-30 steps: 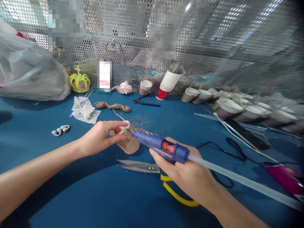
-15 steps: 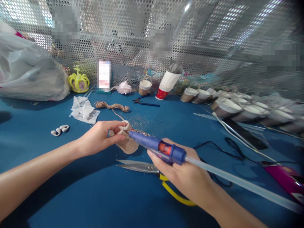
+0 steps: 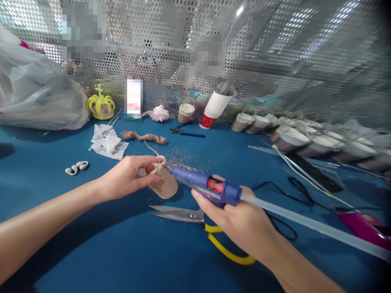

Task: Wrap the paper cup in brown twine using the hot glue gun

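Note:
My left hand [image 3: 130,177] is closed on the rim of a small paper cup [image 3: 165,183] wrapped in twine, tilted on the table. A strand of twine runs from the cup to a loose skein of twine [image 3: 143,137] behind it. In my right hand [image 3: 235,215] is a blue glue gun [image 3: 201,181], its nozzle at the cup's rim; whether it touches I cannot tell. A long clear glue stick [image 3: 293,221] sticks out of its back. Under the right hand lie scissors [image 3: 183,214] with yellow handles, partly hidden.
Rows of wrapped cups [image 3: 320,142] stand at the right, near a dark phone [image 3: 314,173] and a black cord [image 3: 301,191]. Pliers [image 3: 189,132], a leaning stack of paper cups [image 3: 215,106] and a yellow crown [image 3: 101,106] are at the back. A plastic bag [image 3: 39,89] fills the left.
My right hand has shifted the glue gun slightly to the right, its nozzle moving a little along the cup's rim. My left hand keeps its hold on the cup.

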The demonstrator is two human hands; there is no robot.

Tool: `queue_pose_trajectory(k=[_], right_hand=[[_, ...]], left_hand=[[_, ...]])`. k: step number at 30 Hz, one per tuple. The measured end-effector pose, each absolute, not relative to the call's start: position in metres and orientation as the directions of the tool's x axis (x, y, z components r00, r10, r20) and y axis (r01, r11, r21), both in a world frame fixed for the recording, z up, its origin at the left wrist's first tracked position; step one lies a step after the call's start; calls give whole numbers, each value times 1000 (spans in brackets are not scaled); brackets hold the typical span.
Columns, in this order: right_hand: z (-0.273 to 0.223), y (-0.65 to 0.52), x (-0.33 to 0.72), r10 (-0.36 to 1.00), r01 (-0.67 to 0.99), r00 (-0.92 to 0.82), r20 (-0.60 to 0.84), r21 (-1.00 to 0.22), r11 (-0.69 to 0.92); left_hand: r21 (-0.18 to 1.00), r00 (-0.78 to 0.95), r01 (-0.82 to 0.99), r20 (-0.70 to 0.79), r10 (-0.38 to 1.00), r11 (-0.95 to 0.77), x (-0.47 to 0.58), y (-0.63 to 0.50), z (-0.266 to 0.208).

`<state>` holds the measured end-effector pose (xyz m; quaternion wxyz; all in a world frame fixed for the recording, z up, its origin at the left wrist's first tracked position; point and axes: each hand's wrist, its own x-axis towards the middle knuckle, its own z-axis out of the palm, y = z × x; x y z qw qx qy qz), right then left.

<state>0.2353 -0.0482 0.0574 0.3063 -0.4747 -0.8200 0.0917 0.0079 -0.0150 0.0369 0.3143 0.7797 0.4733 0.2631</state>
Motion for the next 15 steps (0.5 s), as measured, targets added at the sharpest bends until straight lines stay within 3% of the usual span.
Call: queue_pose_trajectory(k=[7, 15], right_hand=[[59, -47, 234, 859, 695, -361, 363, -509, 508], [54, -49, 239, 842, 713, -385, 378, -457, 531]], left_hand=[[730, 447, 582, 81, 891, -358, 6, -15, 40], [737, 497, 564, 56, 866, -371, 5, -14, 44]])
